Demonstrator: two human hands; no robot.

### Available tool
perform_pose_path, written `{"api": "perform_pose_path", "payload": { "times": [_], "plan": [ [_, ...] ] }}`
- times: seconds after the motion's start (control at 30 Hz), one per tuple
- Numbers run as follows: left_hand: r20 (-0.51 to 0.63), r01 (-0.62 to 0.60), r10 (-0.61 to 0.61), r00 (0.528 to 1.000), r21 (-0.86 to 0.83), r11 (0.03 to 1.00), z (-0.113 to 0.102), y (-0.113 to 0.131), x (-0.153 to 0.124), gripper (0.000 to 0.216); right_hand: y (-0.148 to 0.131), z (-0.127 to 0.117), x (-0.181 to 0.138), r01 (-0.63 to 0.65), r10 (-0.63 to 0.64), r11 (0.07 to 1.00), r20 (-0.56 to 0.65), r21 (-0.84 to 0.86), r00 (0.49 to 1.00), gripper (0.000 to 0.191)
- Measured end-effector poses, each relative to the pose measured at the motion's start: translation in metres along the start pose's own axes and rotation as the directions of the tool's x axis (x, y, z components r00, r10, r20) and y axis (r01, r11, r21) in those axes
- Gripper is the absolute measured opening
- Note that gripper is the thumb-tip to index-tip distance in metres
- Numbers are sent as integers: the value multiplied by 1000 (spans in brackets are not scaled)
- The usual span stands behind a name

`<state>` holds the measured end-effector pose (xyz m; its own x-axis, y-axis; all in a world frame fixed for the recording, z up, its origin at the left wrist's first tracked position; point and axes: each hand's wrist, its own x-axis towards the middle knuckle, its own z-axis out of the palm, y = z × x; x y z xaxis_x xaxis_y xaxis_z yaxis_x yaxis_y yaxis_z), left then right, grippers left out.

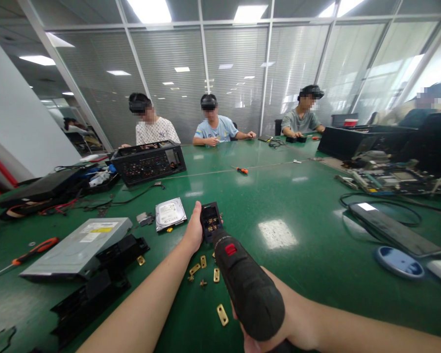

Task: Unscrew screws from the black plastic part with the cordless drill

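Observation:
My left hand (195, 228) is closed around the left side of a small black housing (210, 215), with brass-coloured terminals and screws showing inside it. My right hand (272, 314) grips a dark cordless drill (246, 284) with a red switch on top. The drill's front end points at the housing's near end; its tip is hidden behind the drill body. Below the housing, several brass plates (216, 275) with holes lie on the green table (301, 304). Small brass screws (203, 283) lie among them.
Left of my hands are a hard drive (170, 214), an optical drive (83, 245), black plastic parts (91, 294) and an orange-handled screwdriver (36, 251). Another screwdriver (241, 170) lies mid-table. A computer case (149, 164) and circuit boards (393, 171) stand farther off. Several people sit opposite.

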<state>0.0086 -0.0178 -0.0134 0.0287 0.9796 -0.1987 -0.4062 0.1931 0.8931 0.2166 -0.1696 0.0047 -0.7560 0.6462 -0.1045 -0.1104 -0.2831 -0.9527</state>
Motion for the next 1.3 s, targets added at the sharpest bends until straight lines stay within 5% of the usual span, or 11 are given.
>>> {"api": "perform_pose_path", "payload": {
  "times": [1.3],
  "plan": [
    [0, -28, 28, 1000, 40, 999, 1, 0, 2, 70, 4, -1, 2, 26, -26, 1000, -1, -5, 1000, 69]
  ]
}}
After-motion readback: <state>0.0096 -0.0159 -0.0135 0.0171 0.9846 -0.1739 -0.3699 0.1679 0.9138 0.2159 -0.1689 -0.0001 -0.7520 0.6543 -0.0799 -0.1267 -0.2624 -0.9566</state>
